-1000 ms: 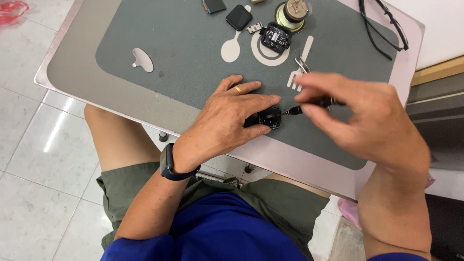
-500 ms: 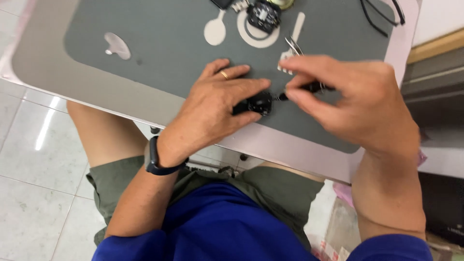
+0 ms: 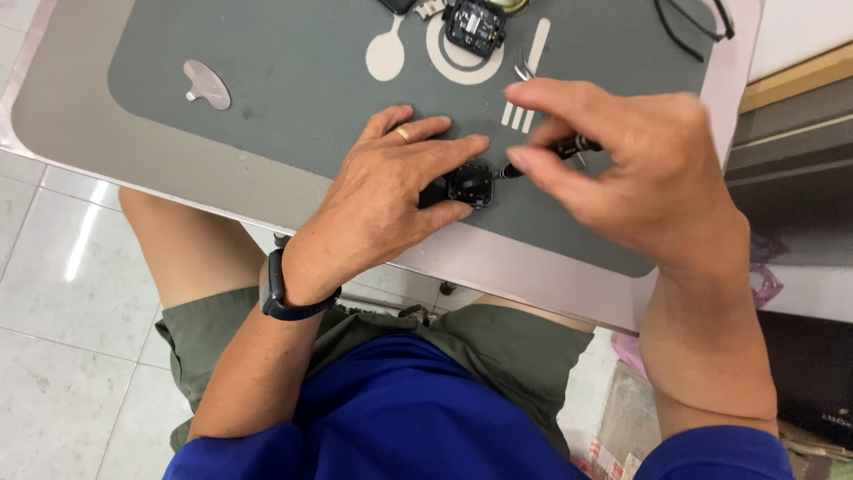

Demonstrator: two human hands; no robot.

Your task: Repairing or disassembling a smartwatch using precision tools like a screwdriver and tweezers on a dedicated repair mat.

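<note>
Two hands work near the middle of a grey mat [image 3: 267, 71], which lies on a pale table [image 3: 62, 124]. The left hand [image 3: 391, 191], with a gold ring on one finger and a dark band on the wrist, lies palm down with its fingers closed around a small black watch body [image 3: 469, 185], pinning it to the mat just short of the mat's near edge. At 3 o'clock of that piece, the right hand [image 3: 640, 169] pinches one slim dark screwdriver [image 3: 555, 151] between thumb and fingertips, its tip touching the piece's right side. At 12 o'clock, well apart, a second black watch body [image 3: 475, 22] sits on the mat's white plate emblem. One metal tool, probably tweezers [image 3: 524, 67], though the hand covers most of it, lies at 1 o'clock. One flat silvery disc [image 3: 206, 84] rests at 10 o'clock, and one pair of black-framed glasses [image 3: 697, 22] at 2 o'clock.
</note>
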